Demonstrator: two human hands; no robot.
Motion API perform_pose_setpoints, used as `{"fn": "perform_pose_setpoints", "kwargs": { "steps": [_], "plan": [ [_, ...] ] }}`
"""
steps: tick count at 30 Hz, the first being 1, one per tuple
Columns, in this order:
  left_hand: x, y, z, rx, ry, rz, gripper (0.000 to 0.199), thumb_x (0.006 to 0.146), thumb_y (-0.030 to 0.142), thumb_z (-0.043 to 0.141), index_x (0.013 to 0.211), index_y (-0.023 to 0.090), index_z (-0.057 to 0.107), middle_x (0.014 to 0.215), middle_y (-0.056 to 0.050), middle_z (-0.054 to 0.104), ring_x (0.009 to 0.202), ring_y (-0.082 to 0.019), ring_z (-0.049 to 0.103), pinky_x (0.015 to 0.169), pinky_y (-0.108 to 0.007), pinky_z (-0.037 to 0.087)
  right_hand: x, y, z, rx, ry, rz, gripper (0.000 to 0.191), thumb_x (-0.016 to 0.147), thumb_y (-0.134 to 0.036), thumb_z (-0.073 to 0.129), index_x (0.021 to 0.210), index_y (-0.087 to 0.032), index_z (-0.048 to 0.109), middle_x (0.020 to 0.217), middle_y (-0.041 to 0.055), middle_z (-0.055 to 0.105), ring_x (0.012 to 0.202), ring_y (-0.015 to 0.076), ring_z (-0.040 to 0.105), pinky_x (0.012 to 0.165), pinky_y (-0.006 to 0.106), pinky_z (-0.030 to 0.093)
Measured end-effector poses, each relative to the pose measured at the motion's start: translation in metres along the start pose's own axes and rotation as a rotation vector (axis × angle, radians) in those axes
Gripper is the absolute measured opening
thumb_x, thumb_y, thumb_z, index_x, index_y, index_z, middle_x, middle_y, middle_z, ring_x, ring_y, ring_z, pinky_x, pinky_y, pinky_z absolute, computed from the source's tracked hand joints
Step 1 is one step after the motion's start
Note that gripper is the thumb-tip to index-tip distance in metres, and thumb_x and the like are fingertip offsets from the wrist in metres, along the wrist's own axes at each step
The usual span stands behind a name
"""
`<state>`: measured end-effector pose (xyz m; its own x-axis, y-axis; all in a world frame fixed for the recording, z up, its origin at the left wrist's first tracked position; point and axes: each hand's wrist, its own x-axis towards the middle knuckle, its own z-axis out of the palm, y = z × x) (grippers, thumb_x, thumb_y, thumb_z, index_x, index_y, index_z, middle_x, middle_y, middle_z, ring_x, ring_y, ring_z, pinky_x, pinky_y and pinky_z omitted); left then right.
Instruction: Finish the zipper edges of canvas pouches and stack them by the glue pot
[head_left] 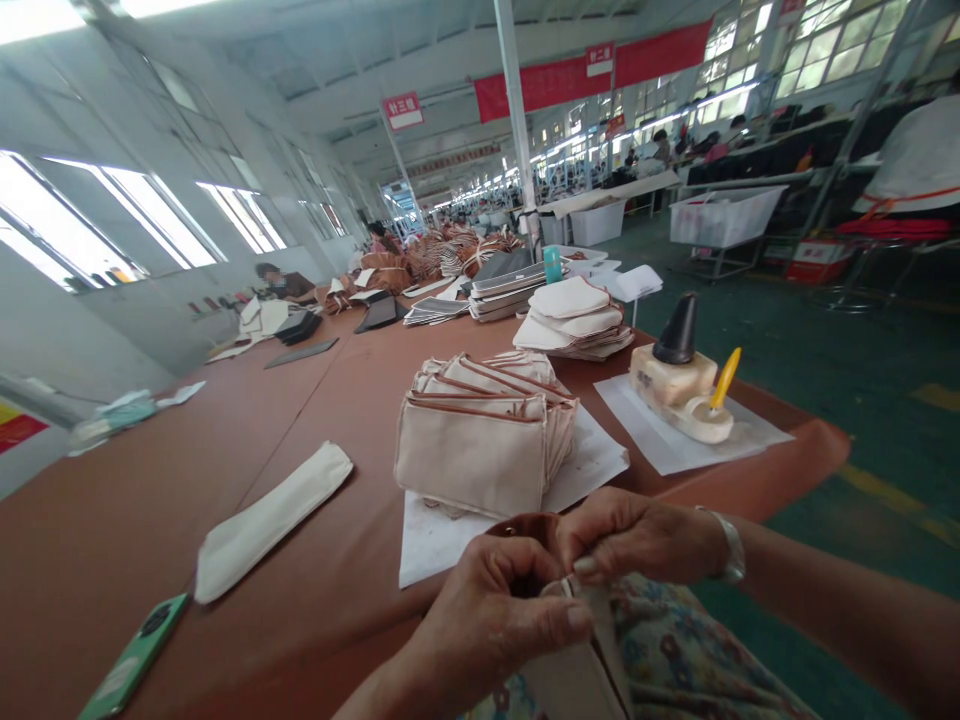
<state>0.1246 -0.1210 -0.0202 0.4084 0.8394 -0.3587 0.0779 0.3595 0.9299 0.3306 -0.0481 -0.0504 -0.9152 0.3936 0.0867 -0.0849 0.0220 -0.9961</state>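
Near the bottom of the head view, my left hand (499,610) pinches the edge of a beige fabric piece (566,680) between thumb and fingers. My right hand (637,537), with a silver bracelet at the wrist, closes on the same piece at its upper end, its fingertips close to those of my left hand. A dark line runs down the piece below the fingers. Just behind the hands, a brown part (529,524) shows in part. Beyond it, a stack of beige pouches with brown edging (472,450) stands on white paper (420,540).
On the brown table (300,400) lie a long cream piece (274,520) and a green phone (135,655). At the right, a black cone (676,330) and a yellow-handled tool (725,378) stand on paper. More piles lie farther back, with a person (289,284) beyond.
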Motion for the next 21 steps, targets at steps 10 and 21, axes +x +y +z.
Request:
{"fn": "perform_pose_setpoints", "kwargs": {
  "steps": [10,21],
  "plan": [
    [0.003,-0.009,0.001,-0.097,0.098,-0.084,0.036,0.061,0.041,0.085,0.072,0.011,0.069,0.061,-0.002,0.060,0.052,-0.010,0.047,0.051,-0.022,0.032,0.000,0.007,0.012,-0.039,0.173,-0.006,0.042,0.095,-0.053,0.048,0.075,-0.015,0.048,0.069,-0.0027,0.039,0.060,0.0093,0.031,0.051,0.019,0.027],
    [0.007,-0.018,-0.005,0.130,0.136,-0.064,0.039,0.069,0.049,0.078,0.072,0.011,0.068,0.057,0.002,0.050,0.054,-0.009,0.036,0.050,-0.023,0.022,0.005,-0.008,0.020,-0.127,0.234,0.096,0.016,0.077,-0.020,0.065,0.071,-0.014,0.052,0.074,-0.0019,0.052,0.064,0.0089,0.041,0.053,0.018,0.032]
  ]
}}
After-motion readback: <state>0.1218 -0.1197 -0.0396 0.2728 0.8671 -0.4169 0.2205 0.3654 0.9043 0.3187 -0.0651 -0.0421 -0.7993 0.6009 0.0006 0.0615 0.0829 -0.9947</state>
